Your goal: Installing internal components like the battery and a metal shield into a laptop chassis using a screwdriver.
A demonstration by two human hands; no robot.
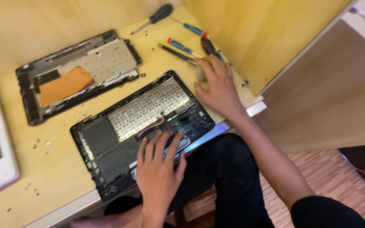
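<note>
2 hands, left hand [159, 171] flat on laptop shell [106, 143] (opened)

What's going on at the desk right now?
A person sits at a wooden desk with an opened laptop base, its insides exposed. The left hand rests flat on the base's near edge. The right hand reaches to the desk beside a row of screwdrivers. A removed bottom cover lies further back, with small screws scattered about.
</note>
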